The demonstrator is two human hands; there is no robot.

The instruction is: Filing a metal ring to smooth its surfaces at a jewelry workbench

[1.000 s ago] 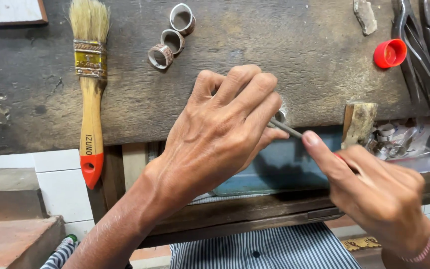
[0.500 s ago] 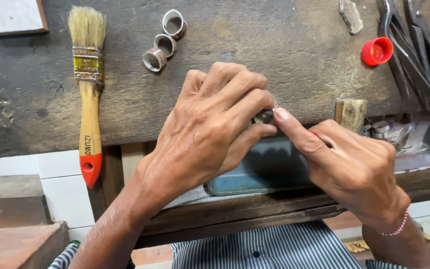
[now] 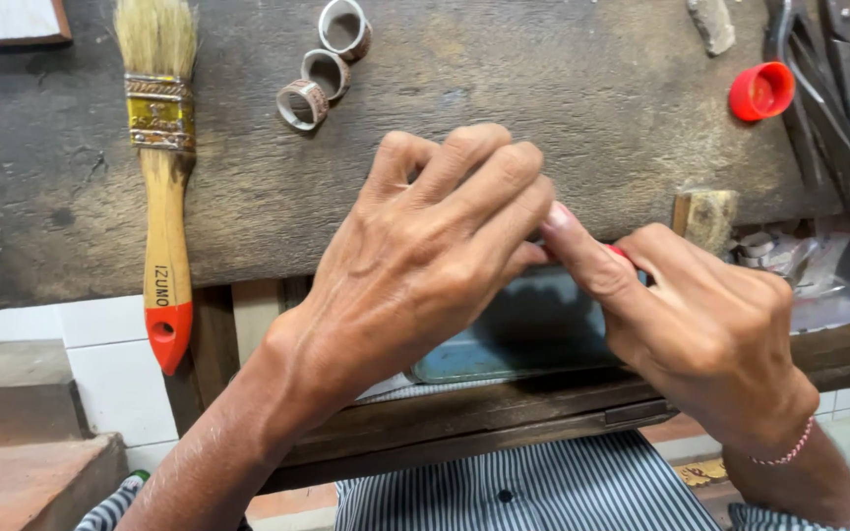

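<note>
My left hand (image 3: 425, 256) is curled at the front edge of a dark, worn wooden bench (image 3: 592, 88), fingers closed on a small metal piece that the fingers hide. My right hand (image 3: 710, 334) presses against its fingertips from the right, index finger stretched out. It grips a slim tool, of which only a bit of red handle (image 3: 619, 252) shows. Both hands hover over a blue-grey metal tray (image 3: 514, 339) below the bench edge.
A paintbrush (image 3: 164, 197) with a yellow handle and red tip lies at the left. Three metal rings (image 3: 325, 71) sit at the back. A red cap (image 3: 761, 90), pliers (image 3: 828, 98) and a wooden peg (image 3: 705, 216) are at the right.
My right hand has moved left until it meets the left fingertips. The thin metal shaft seen between the hands a second ago is now covered by the fingers.
</note>
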